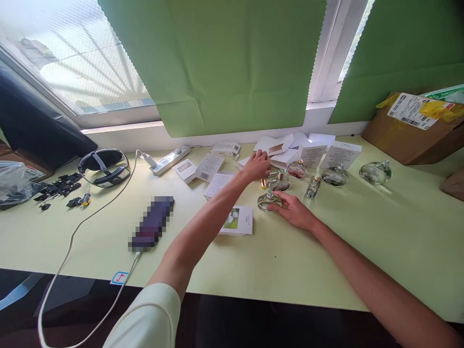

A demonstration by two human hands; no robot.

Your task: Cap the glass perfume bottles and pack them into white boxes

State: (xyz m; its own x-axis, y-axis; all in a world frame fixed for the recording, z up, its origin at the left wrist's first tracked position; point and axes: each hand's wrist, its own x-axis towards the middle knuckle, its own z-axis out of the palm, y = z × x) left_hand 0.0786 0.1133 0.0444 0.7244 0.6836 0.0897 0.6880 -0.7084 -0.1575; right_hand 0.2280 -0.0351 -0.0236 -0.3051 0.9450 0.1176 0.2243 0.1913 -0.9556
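My left hand point(256, 166) reaches far over the pale green table point(326, 251) to a heap of white boxes point(279, 150); its fingers are curled on the edge of one box. My right hand point(294, 210) lies lower, fingers wrapped round a round clear glass bottle point(267, 200). Close behind that bottle stand more small glass bottles point(281, 183), one with a reddish tint point(297, 170) and one narrow one point(312, 187). A white box with a picture point(237, 221) lies flat under my left forearm.
Two more round glass bottles point(335, 175) point(375, 172) sit to the right. A cardboard parcel point(409, 128) stands at the back right. To the left lie a power strip point(168, 160), a headset point(105, 169), black small parts point(60, 186) and a phone on a cable point(152, 222).
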